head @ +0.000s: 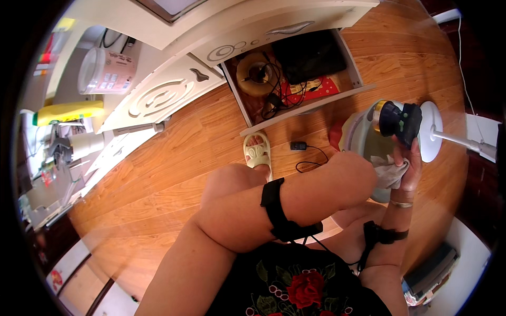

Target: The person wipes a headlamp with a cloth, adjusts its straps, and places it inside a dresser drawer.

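Note:
On the right, my right hand (412, 168) holds a crumpled pale cloth (389, 173) and grips the lower part of a black lamp (399, 118). This lamp has a gold-coloured round rim and small green parts, like a headlamp. A bangle circles my right wrist, and a black strap (385, 234) is around that arm. The lamp is above a plastic bin (363, 124), partly covered by my bare limb. I cannot see my left hand. Another black strap (274, 209) wraps a bent limb in front of my body.
An open drawer (245, 94) holds a roll of tape (247, 71), tangled cables (272, 100) and a flat black device (310, 57). A black adapter (298, 145) with its cord lies on the wooden floor (189, 134). Nearby stands a white round base (429, 148) with a pole.

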The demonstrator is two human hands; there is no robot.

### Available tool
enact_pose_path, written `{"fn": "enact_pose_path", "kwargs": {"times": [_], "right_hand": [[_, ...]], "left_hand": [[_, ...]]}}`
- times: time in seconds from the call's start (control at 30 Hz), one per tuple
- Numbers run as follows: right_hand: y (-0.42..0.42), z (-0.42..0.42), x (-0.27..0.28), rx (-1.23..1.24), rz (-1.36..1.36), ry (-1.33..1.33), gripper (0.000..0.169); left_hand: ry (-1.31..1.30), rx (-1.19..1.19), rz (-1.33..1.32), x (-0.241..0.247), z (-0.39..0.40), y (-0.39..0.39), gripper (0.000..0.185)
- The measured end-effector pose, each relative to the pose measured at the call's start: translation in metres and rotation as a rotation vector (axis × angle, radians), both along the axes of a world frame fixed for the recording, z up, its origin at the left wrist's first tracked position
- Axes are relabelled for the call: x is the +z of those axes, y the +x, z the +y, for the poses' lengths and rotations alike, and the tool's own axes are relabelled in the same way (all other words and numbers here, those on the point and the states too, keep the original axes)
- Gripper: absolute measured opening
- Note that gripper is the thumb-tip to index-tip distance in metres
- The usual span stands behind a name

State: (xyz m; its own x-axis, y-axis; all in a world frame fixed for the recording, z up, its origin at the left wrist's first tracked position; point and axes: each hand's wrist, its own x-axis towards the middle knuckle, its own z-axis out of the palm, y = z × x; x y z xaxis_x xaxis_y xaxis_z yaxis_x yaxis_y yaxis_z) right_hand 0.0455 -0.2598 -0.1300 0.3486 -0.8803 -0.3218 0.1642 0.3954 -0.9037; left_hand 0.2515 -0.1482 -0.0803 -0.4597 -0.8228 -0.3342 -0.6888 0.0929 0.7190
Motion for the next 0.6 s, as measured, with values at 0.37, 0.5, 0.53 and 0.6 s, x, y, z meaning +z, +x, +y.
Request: {"fn": "enact_pose_path", "kwargs": {"times": [0.37, 0.5, 0.53, 0.6], "right_hand": [[0.010, -0.002, -0.004, -0.023, 0.084, 0.071, 0.051], [0.012, -0.005, -0.005, 0.043, 0.054, 0.114, 0.051], [0.014, -0.005, -0.003, 0.066, 0.053, 0.111, 0.051], [0.019, -0.005, -0.004, 0.056, 0.079, 0.094, 0.050]], "left_hand": [[-0.279, -0.056, 0.091, -0.010, 0.014, -0.018, 0.008], [-0.319, -0.009, 0.051, -0.010, 0.016, -0.013, 0.007], [-0.325, 0.000, 0.047, -0.011, 0.016, -0.012, 0.006], [-0.339, 0.017, 0.034, -0.011, 0.018, -0.011, 0.006]]}}
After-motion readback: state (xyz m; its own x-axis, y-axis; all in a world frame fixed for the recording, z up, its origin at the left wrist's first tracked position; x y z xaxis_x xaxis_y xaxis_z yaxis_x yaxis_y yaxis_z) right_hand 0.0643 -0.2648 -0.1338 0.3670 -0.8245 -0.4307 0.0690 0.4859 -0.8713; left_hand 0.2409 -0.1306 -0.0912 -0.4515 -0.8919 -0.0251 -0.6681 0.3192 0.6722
